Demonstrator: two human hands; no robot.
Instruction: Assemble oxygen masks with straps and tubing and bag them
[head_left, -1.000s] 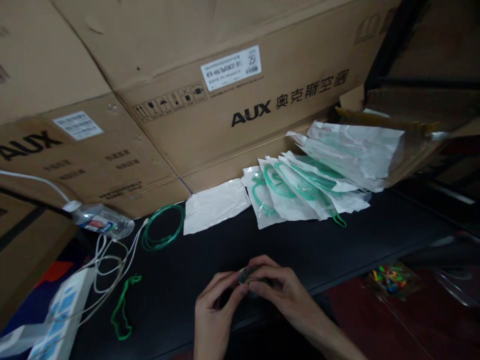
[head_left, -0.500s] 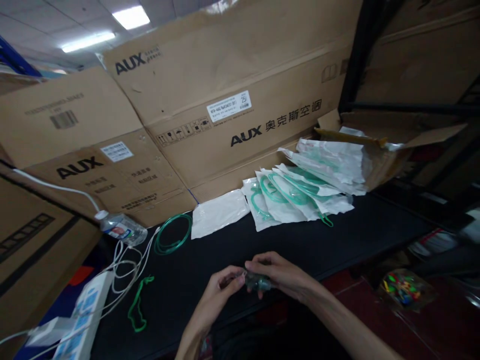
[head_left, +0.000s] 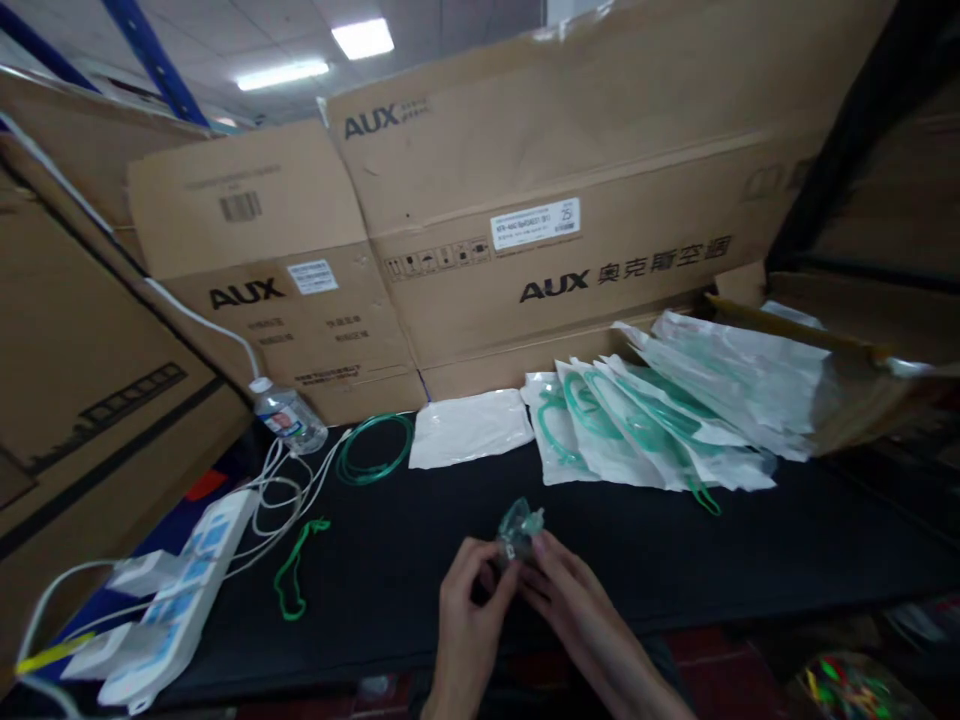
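Note:
Both my hands hold a clear, green-tinted plastic piece (head_left: 516,530) with a pale green connector end. It looks like a small breathing mask, though its exact kind is unclear. My left hand (head_left: 474,590) pinches its lower left side between thumb and fingers. From the right, my right hand (head_left: 566,585) grips it near the connector, and its fingers partly hide the underside. Beyond the hands lie a flat white pouch (head_left: 471,430) and a coil of green tubing (head_left: 375,450). A green elastic strap (head_left: 291,575) rests to their left on the black table (head_left: 375,600).
White pouches with green tubing (head_left: 630,425) fan out at the right, beside an open cardboard box (head_left: 862,400). Large cartons (head_left: 465,290) wall off the back. A plastic bottle (head_left: 289,415), white cables (head_left: 289,500) and a power strip (head_left: 187,590) occupy the left.
The camera view has swung left, so the surroundings sit farther right. My hands have tilted the plastic piece upward, and more of it shows above the fingers.

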